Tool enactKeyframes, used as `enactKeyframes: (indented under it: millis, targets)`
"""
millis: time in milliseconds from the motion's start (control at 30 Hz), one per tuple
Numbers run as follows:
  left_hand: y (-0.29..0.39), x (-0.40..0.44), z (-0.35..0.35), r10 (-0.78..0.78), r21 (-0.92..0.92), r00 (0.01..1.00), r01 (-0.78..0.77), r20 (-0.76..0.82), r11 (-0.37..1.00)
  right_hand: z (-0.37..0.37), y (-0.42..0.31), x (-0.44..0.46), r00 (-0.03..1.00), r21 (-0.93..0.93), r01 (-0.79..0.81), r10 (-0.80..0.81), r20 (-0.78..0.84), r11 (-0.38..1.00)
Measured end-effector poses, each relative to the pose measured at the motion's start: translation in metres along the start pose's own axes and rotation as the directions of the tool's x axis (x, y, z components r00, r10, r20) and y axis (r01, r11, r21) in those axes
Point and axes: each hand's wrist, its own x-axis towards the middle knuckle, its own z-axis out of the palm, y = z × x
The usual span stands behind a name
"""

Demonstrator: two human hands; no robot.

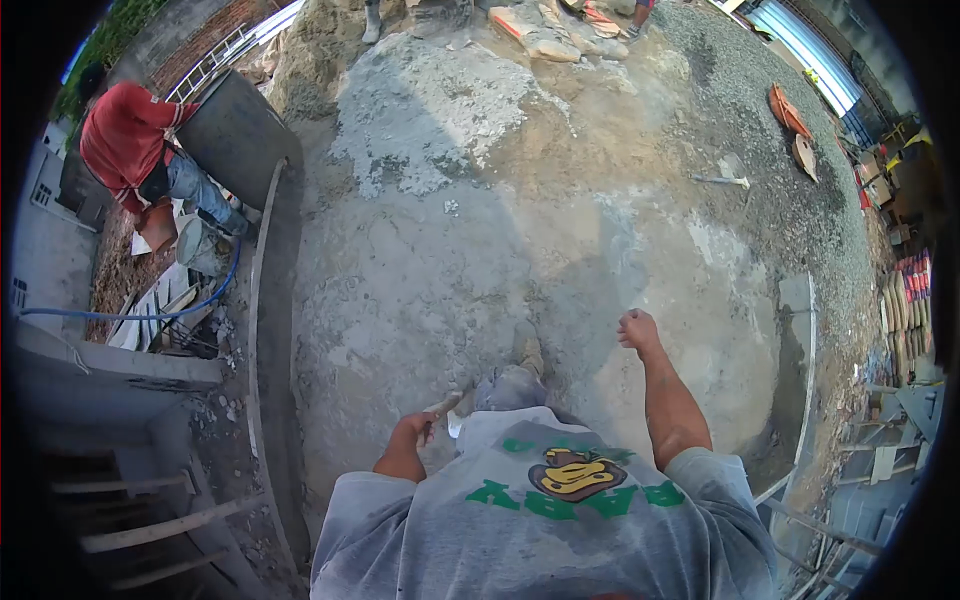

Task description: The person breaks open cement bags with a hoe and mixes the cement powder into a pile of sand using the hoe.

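Note:
My left hand point(418, 430) is wrapped round a wooden handle point(443, 405), low in the view and left of my shirt. A pale piece at the handle's lower end is partly hidden by my body. Out to the right, my right hand point(637, 330) is raised over the grey floor, its fingers curled together; whether anything small is inside cannot be made out. Wet-looking grey cement point(430, 260) covers the ground around my boot point(527, 345).
At the upper left a person in a red top point(125, 135) stands by a large dark drum point(235, 135) and a bucket point(202, 247). A blue hose point(150, 317) runs below. Sacks point(540, 35) lie at the top, gravel point(740, 100) at the right.

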Motion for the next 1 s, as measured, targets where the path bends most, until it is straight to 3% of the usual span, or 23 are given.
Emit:
enactKeyframes:
  millis: [33, 100, 167, 200, 300, 400, 467, 633, 733, 800, 833, 867, 900, 933, 967, 1000]
  targets:
    - [0.002, -0.008, 0.001, 0.029, 0.047, 0.999, -0.028, -0.021, 0.999, -0.017, 0.042, -0.032, 0.991, 0.071, -0.124, 0.127, -0.044, 0.99]
    - [-0.009, 0.025, -0.011, 0.057, 0.19, 0.998, -0.06, 0.021, 0.98, -0.051, 0.119, -0.102, 0.931, 0.167, -0.364, 0.366, 0.021, 0.916]
    - [-0.01, 0.019, 0.001, 0.059, 0.181, 0.998, -0.064, 0.035, 0.981, -0.081, 0.186, -0.161, 0.712, 0.142, -0.686, 0.698, -0.074, 0.714]
    - [-0.015, 0.012, -0.001, 0.075, 0.191, 0.997, -0.079, 0.028, 0.978, -0.096, 0.211, -0.182, 0.604, 0.095, -0.78, 0.783, -0.148, 0.619]
    - [-0.043, -0.004, -0.042, 0.102, 0.254, 0.995, -0.094, -0.02, 0.963, -0.101, 0.244, -0.212, 0.612, 0.316, -0.688, 0.756, -0.232, 0.654]
    - [-0.05, -0.011, -0.082, 0.151, 0.292, 0.987, -0.128, -0.058, 0.948, -0.071, 0.204, -0.218, 0.791, 0.299, -0.522, 0.584, -0.181, 0.799]
    - [-0.056, -0.041, -0.095, 0.156, 0.268, 0.984, -0.128, -0.087, 0.955, -0.041, 0.189, -0.209, 0.871, 0.207, -0.448, 0.477, -0.121, 0.87]
    - [-0.083, -0.044, -0.116, 0.245, 0.354, 0.934, -0.145, -0.258, 0.924, 0.058, 0.133, -0.211, 0.938, 0.122, -0.344, 0.346, 0.011, 0.931]
    - [-0.117, 0.005, -0.164, 0.246, 0.332, 0.923, -0.142, -0.295, 0.933, 0.105, 0.121, -0.209, 0.923, -0.016, -0.375, 0.375, 0.086, 0.927]
    - [-0.152, 0.021, -0.189, 0.213, 0.287, 0.934, -0.129, -0.286, 0.949, 0.134, 0.108, -0.195, 0.888, -0.294, -0.398, 0.446, 0.115, 0.869]
    - [-0.158, 0.016, -0.203, 0.208, 0.268, 0.938, -0.133, -0.277, 0.954, 0.15, 0.1, -0.179, 0.895, -0.497, -0.258, 0.399, 0.2, 0.828]
    - [-0.168, 0.014, -0.218, 0.215, 0.303, 0.952, -0.144, -0.218, 0.942, 0.168, 0.062, -0.18, 0.923, -0.767, 0.029, 0.277, 0.267, 0.641]
    - [-0.171, 0.01, -0.229, 0.218, 0.348, 0.963, -0.153, -0.156, 0.925, 0.187, 0.008, -0.2, 0.952, -0.747, 0.088, 0.165, 0.257, 0.658]
    - [-0.165, -0.006, -0.236, 0.423, 0.465, 0.9, -0.333, -0.102, 0.82, 0.207, -0.041, -0.214, 0.975, -0.725, 0.118, 0.058, 0.213, 0.679]
    - [-0.166, -0.034, -0.242, 0.595, 0.562, 0.803, -0.488, -0.01, 0.668, 0.223, -0.09, -0.229, 0.92, -0.726, 0.387, -0.185, 0.346, 0.569]
    - [-0.177, -0.067, -0.248, 0.719, 0.624, 0.686, -0.61, 0.109, 0.488, 0.243, -0.135, -0.231, 0.844, -0.714, 0.532, -0.219, 0.489, 0.455]
